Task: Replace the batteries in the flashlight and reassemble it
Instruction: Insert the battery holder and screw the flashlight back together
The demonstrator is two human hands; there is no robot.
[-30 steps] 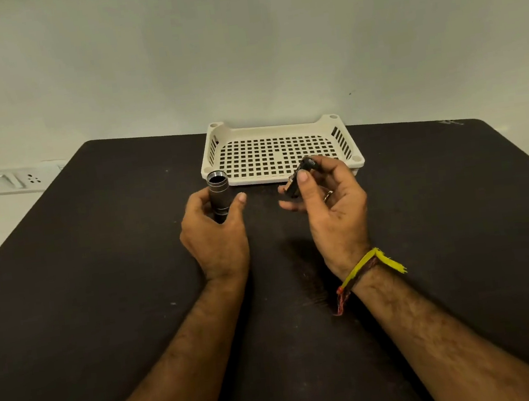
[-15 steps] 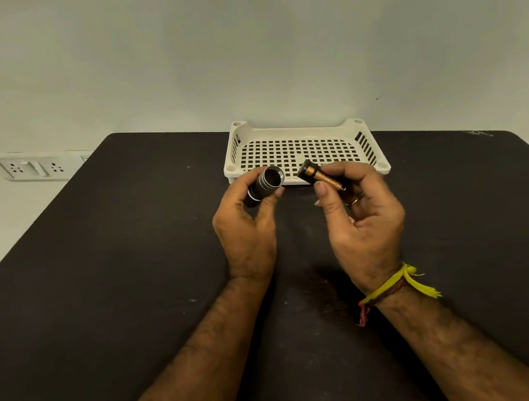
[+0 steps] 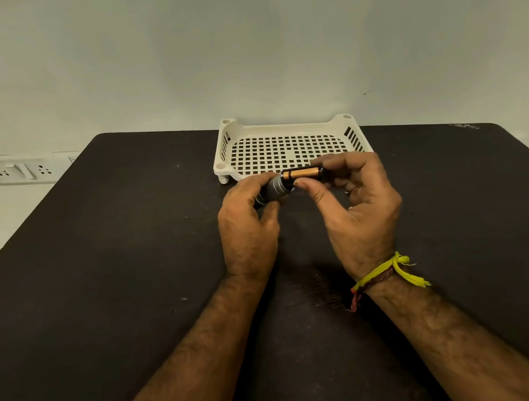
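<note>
Your left hand (image 3: 248, 227) is closed around the flashlight body (image 3: 272, 192), above the table (image 3: 115, 268). Your right hand (image 3: 357, 209) pinches the battery (image 3: 303, 174), its end at the body's open mouth, just before the tray (image 3: 287, 127).

Head-worn camera looks forward and down, close over the table (image 3: 100, 287).

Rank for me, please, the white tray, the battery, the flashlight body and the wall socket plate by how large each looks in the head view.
1. white tray
2. wall socket plate, though it sits farther off at the frame's edge
3 and 4. flashlight body and battery: both partly hidden by the hands, too alike to rank.
</note>
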